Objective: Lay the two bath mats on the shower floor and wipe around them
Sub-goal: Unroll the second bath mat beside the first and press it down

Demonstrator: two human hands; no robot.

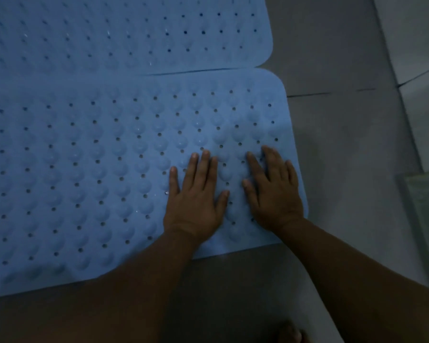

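Your left hand (196, 194) and right hand (273, 191) lie flat, fingers straight, grasping nothing, likely pressing the near blue mat (97, 169) onto the grey shower floor (344, 144). The second mat (109, 33) abuts it at twelve o'clock.

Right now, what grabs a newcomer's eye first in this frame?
Two flat hands, left hand and right hand, press side by side on the right end of the near blue rubber bath mat with holes and bumps. A second matching blue mat lies just beyond it, edges meeting along a thin seam. Grey tiled floor runs along the right.
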